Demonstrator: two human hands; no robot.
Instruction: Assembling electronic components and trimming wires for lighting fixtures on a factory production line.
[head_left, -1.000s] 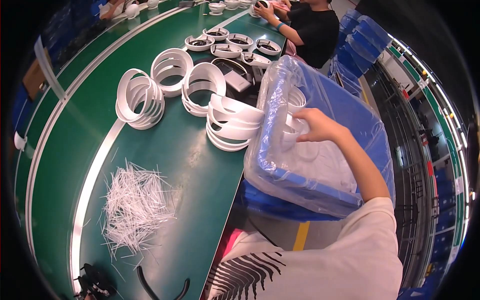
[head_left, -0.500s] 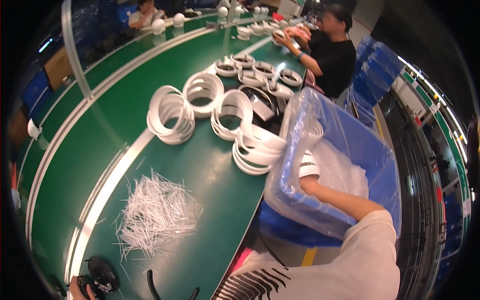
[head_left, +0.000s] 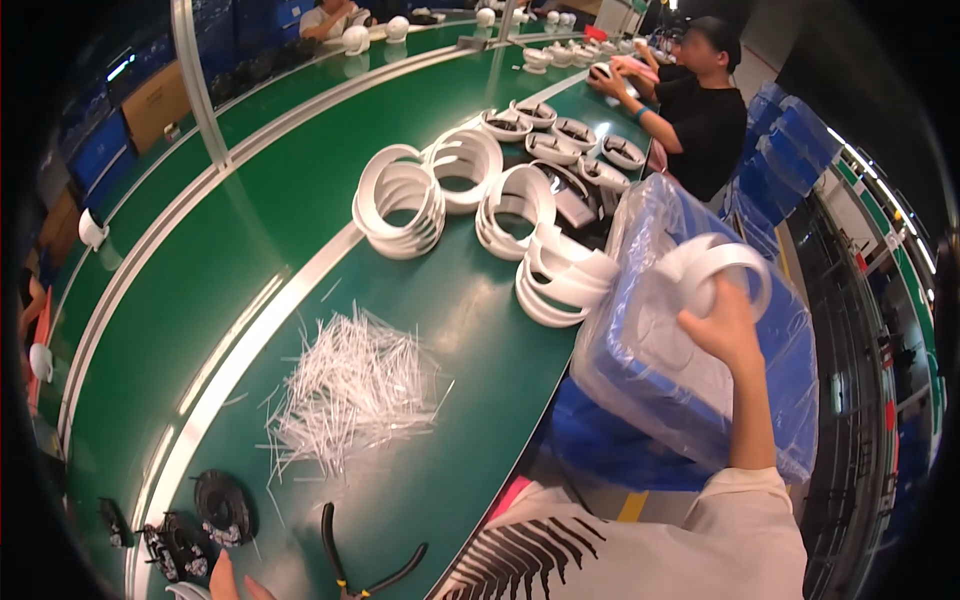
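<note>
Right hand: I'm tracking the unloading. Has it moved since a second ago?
Yes. The right hand has risen out of the plastic-lined blue bin, lifting white rings above its rim.

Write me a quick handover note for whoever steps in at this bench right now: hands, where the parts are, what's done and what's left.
Right hand: grip closed on a few white bands, lifted above the blue bin lined with a clear bag.
Left hand: only its fingertips show at the lower edge, near the black pliers; holding nothing visible.
Done: four stacks of white bands sit on the green table.
Left: the held bands are not yet on the table. A pile of white ties lies in front.
</note>
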